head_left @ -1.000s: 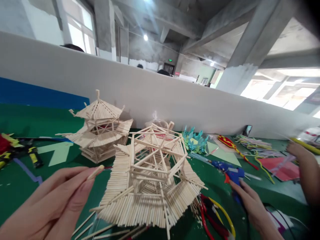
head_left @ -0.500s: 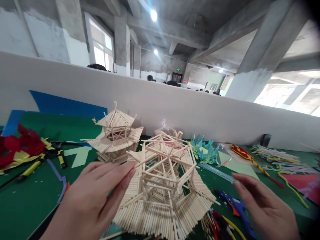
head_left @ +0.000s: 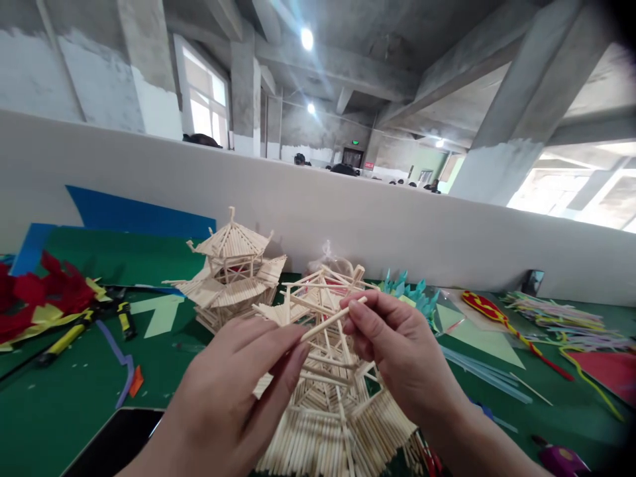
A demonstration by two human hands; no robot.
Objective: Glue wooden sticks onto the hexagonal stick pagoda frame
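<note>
Above the pavilion frame, a thin wooden stick (head_left: pixel 330 320) slants up to the right between my two hands. My left hand (head_left: pixel 233 391) pinches its lower end between thumb and forefinger. Near the upper end, the thumb and fingers of my right hand (head_left: pixel 397 344) are closed on it. Beneath them stands the unfinished stick pavilion (head_left: pixel 318 437), with an open lattice top and a skirt of sticks laid side by side; my hands cover part of it. A second stick pavilion (head_left: pixel 231 271) with a covered pointed roof is behind my left hand.
Clear glue sticks (head_left: pixel 487 374) lie on the green table right of my wrist. A dark phone-like slab (head_left: pixel 114 444) is at the lower left. Red paper petals (head_left: pixel 50 285), a teal paper flower (head_left: pixel 410 291) and paper strips (head_left: pixel 556 315) lie around. A white partition (head_left: pixel 447 232) closes the back.
My right hand has come left from beside the glue sticks to above the pavilion and now grips the stick. My left hand has shifted slightly right. The blue glue gun is now mostly hidden.
</note>
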